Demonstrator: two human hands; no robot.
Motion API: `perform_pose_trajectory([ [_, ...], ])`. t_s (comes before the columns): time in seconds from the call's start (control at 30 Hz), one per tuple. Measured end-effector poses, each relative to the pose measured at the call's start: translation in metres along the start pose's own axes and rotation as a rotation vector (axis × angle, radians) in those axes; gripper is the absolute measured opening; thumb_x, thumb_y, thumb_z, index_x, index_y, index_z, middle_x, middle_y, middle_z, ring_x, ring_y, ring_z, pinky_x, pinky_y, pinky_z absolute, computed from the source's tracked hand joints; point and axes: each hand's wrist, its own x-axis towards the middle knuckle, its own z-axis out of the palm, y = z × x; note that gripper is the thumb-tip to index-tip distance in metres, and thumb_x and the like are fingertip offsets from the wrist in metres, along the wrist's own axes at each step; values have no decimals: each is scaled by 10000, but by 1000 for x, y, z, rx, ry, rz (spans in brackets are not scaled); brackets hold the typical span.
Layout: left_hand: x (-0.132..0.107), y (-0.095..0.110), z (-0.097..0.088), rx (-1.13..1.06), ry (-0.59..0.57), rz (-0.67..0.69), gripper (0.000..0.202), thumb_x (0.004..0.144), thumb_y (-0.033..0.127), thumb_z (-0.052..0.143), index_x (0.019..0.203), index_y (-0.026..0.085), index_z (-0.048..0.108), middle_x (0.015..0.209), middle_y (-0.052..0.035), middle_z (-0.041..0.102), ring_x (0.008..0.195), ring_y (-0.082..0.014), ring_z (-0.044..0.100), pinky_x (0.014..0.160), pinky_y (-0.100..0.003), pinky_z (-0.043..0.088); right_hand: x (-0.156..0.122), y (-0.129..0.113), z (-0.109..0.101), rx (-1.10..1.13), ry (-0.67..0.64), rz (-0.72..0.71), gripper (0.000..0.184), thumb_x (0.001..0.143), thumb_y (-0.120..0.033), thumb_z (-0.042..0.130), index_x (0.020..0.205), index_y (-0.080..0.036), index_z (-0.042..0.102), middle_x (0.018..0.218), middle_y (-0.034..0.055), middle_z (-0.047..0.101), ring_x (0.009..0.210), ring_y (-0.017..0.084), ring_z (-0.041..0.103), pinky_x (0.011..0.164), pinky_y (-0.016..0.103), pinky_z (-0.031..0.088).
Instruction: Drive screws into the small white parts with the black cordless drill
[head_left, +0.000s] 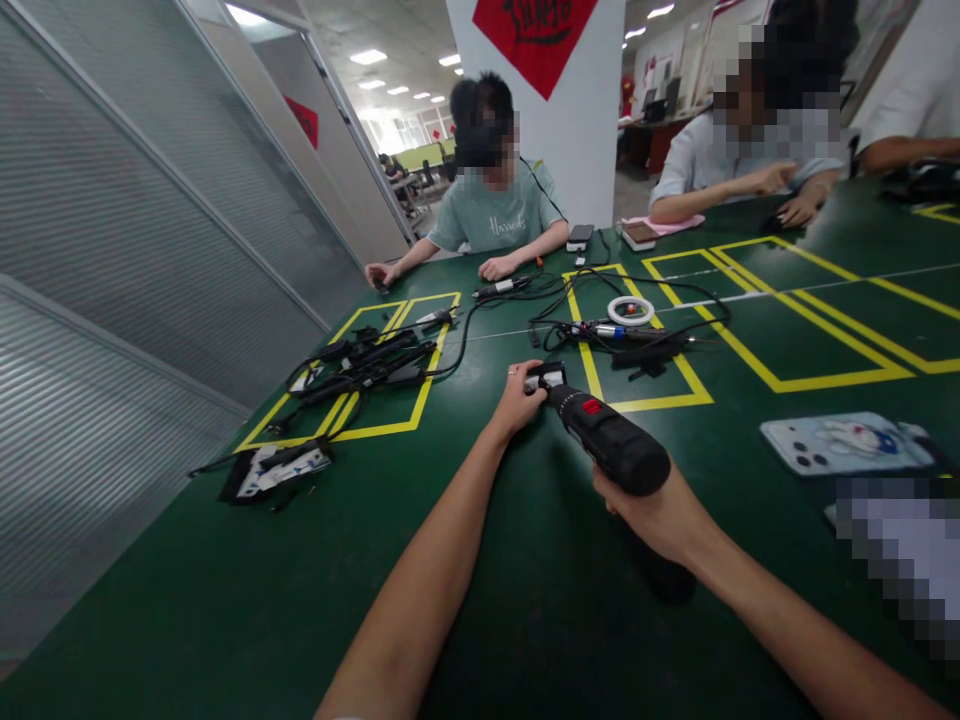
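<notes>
My right hand (651, 510) is wrapped round the grip of a black electric screwdriver (609, 443) with a red mark, its tip pointing away from me at a small black and white part (545, 378) on the green table (225, 600). My left hand (517, 398) pinches that small part and holds it down on the table; a ring shows on one finger. The screwdriver's tip meets the part between my fingers.
A pile of black cables and parts (360, 365) lies in a yellow-taped box at left, more cables and a white tape roll (630, 311) beyond. A phone (844, 443) lies at right. Three other people sit at the far side.
</notes>
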Motion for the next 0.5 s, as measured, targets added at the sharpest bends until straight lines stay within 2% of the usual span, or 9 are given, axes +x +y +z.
perform_pose_trajectory([
  [0.17,0,-1,0,2,4,8,488,726,106,567,1204,197,542,1168,-80,491,1129,-213,482,1049,-373,356,1,1,0,-11,-8,-12,226,737,-242,597,950,-173,630,748,30,647,731,190,616,648,302,481],
  [0.5,1,-2,0,21,-3,16,487,729,110,573,1207,197,536,1172,-72,483,1133,-207,477,1044,-356,361,1,-2,-2,-6,-21,-25,278,738,-235,600,1007,-170,629,801,39,665,782,201,628,675,308,483],
])
